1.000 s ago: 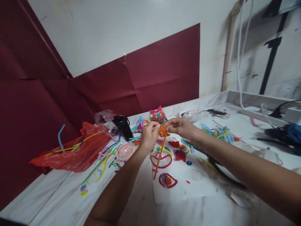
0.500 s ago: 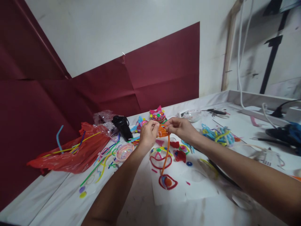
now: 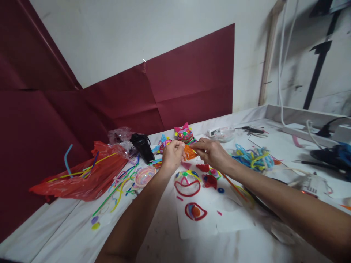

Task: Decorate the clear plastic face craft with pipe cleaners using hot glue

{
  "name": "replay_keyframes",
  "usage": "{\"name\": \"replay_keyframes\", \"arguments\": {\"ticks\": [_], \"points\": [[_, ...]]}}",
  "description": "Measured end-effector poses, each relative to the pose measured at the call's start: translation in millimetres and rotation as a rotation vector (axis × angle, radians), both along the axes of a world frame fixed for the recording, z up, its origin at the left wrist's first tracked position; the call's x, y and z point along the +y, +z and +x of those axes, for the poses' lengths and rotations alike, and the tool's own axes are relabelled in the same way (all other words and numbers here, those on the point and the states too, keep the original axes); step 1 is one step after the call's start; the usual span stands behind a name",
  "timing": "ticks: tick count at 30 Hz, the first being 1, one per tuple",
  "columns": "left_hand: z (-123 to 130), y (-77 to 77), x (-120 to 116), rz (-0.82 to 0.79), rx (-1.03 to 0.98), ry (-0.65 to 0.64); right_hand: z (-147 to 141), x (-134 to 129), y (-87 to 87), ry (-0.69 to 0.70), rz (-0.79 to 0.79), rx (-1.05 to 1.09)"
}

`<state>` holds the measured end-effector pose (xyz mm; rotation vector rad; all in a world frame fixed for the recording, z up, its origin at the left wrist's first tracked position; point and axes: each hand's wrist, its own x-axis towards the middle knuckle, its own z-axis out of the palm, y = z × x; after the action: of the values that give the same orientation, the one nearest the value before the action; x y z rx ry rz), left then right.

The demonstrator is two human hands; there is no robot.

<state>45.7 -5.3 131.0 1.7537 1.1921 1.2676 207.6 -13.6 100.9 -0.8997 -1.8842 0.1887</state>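
Between my hands is an orange pipe-cleaner piece (image 3: 189, 152), a flat shape of closely laid rows. My left hand (image 3: 173, 155) pinches its left edge. My right hand (image 3: 211, 151) has its fingers closed at the upper right side of the piece. A loose orange strand (image 3: 235, 187) runs out below my right wrist toward the lower right. Below the hands, a red mouth outline (image 3: 187, 188) and a red eye shape with an orange centre (image 3: 195, 211) lie on a white sheet (image 3: 197, 230). Red pieces (image 3: 210, 181) are just right of the mouth.
Behind my hands stands a colourful cat-like face (image 3: 184, 133). A red plastic bag (image 3: 82, 182) with pipe cleaners, a black object (image 3: 142, 147) and a round bowl (image 3: 144, 176) are on the left. A blue and yellow pipe-cleaner bundle (image 3: 255, 159) lies right.
The loose orange strand has swung from hanging over the mouth outline to the right, under my right forearm. My right hand has turned slightly; my left hand stays nearly in place.
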Motion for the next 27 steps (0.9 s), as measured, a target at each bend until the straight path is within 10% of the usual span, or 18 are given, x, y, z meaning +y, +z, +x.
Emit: {"name": "replay_keyframes", "arguments": {"ticks": [27], "points": [[-1, -3.2, 7, -0.006, -0.084, 0.057, 0, -14, -6.5, 0.010, -0.151, 0.045]]}}
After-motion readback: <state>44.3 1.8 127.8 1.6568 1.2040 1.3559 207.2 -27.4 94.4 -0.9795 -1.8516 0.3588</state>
